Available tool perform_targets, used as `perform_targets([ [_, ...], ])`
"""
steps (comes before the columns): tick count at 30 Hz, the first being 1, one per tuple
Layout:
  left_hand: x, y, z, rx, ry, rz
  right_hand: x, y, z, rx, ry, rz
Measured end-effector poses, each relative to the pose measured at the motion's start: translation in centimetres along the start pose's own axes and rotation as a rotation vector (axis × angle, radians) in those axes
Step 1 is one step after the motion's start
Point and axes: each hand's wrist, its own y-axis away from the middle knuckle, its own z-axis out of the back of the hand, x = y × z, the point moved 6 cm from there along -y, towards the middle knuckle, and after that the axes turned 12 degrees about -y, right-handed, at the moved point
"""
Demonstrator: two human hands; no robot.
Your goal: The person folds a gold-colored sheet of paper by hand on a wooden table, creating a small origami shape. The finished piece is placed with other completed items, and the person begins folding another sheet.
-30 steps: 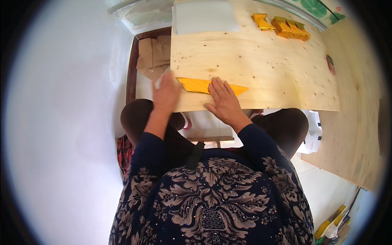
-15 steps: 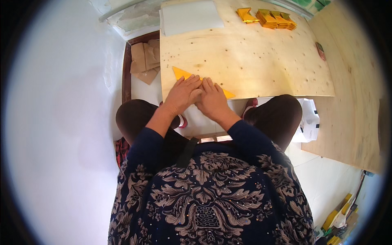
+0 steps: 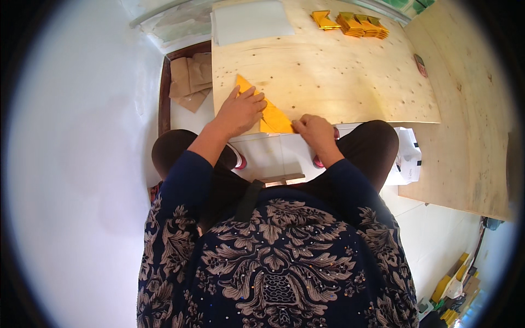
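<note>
A folded sheet of yellow-orange paper lies slantwise at the near edge of the wooden table, with a pointed corner at its far left end. My left hand rests on its upper left part, fingers stretched out and pressing flat. At the paper's lower right corner, the fingers of my right hand are closed in a pinch on it. The part beneath my left palm is hidden.
Folded gold paper pieces stand in piles at the far right. White sheets lie at the far left, and a small red device by the right edge. Brown paper sits left of the table; a white bag stands below right.
My hands have moved apart from the middle of the paper. The right went to its lower right corner, the left stayed on the upper left. The paper has turned steeper and shows more surface.
</note>
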Motion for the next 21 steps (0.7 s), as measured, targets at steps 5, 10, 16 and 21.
perform_targets([
  [5,1.5,-1.1,0.7,-0.046,0.027,-0.044,1.7,1.8,-5.1,0.128,-0.301,-0.089],
  [10,1.5,-1.4,0.5,-0.061,0.082,-0.037,2.9,2.0,-5.9,0.136,-0.376,-0.064],
  [16,1.9,-1.1,0.3,-0.104,0.152,0.008,5.1,2.3,-2.1,0.018,0.104,0.661],
  [21,2.4,-0.8,-0.2,-0.164,0.249,0.061,6.6,1.4,-5.4,0.023,0.222,0.891],
])
